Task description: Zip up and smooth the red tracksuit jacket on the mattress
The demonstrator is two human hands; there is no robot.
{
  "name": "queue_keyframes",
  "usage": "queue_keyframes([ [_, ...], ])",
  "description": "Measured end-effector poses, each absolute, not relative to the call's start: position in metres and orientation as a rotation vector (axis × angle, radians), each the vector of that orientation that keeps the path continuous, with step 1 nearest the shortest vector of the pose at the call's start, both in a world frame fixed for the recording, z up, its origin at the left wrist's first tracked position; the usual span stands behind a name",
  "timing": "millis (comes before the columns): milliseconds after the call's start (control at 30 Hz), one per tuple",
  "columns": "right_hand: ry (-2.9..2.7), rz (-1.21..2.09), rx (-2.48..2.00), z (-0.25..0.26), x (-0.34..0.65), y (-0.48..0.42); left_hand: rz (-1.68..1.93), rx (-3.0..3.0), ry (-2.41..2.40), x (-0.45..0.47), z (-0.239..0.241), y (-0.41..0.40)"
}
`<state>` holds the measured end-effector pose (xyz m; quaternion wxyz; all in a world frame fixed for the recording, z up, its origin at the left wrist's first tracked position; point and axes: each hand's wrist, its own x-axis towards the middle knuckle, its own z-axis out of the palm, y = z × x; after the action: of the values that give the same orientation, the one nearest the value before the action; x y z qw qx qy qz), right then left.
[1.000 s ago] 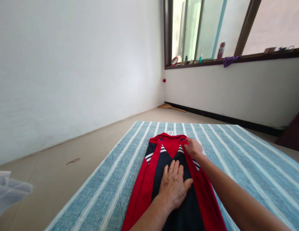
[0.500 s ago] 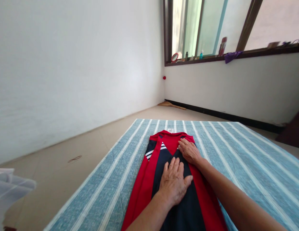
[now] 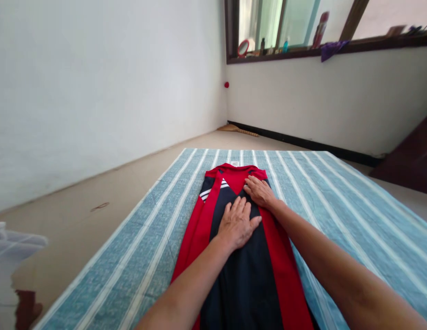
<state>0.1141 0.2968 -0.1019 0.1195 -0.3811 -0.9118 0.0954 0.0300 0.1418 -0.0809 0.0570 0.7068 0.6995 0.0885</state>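
Observation:
A red and navy jacket [image 3: 247, 275] with white stripes at its upper left lies lengthwise, folded narrow, on a blue-and-white striped cloth [image 3: 158, 220]. Flat on its navy middle rests my left hand [image 3: 237, 223], fingers stretched out and thumb apart. My right hand [image 3: 260, 190] lies higher up, close to the collar end at the right side, its fingers extended over the red and navy fabric. Neither hand grips anything. The near end of the jacket runs out of view at the bottom, and my forearms cover parts of it.
White walls meet in the corner beyond the striped cloth, where a broom [image 3: 237, 129] lies on the floor. Above, a windowsill holds a red-framed mirror [image 3: 243, 47], a red bottle [image 3: 320, 30] and a purple cloth [image 3: 332, 50]. White fabric [image 3: 13, 247] shows at the left.
The camera view has tilted down, so the whole scene sits higher. Both hands stay flat on nearly the same spots of the jacket, which keeps its shape.

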Motion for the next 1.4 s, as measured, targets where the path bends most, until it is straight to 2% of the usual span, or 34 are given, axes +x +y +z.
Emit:
queue_keyframes([
  [167,-2.617,0.188,-1.142,-0.083,0.128,0.284,0.289,2.203,2.105,0.034,-0.079,0.144],
  [333,-2.572,0.212,-1.026,-0.058,0.169,0.232,0.325,2.252,2.091,0.041,-0.064,0.127],
  [567,-2.479,0.443,-0.712,-0.054,0.239,0.106,0.279,2.311,1.998,0.048,-0.040,0.057],
  [733,-2.519,0.507,-0.566,-0.057,0.257,0.051,0.338,2.253,2.012,0.051,-0.044,0.006],
  [1067,-2.592,0.375,-0.679,-0.065,0.212,0.098,0.439,2.173,2.129,0.051,-0.067,-0.070],
  [1300,-2.665,0.289,-0.803,-0.064,0.162,0.154,0.283,2.298,2.087,0.047,-0.070,-0.085],
  [1400,-2.705,0.277,-0.946,-0.061,0.144,0.182,0.337,2.378,2.089,0.043,-0.077,-0.088],
])
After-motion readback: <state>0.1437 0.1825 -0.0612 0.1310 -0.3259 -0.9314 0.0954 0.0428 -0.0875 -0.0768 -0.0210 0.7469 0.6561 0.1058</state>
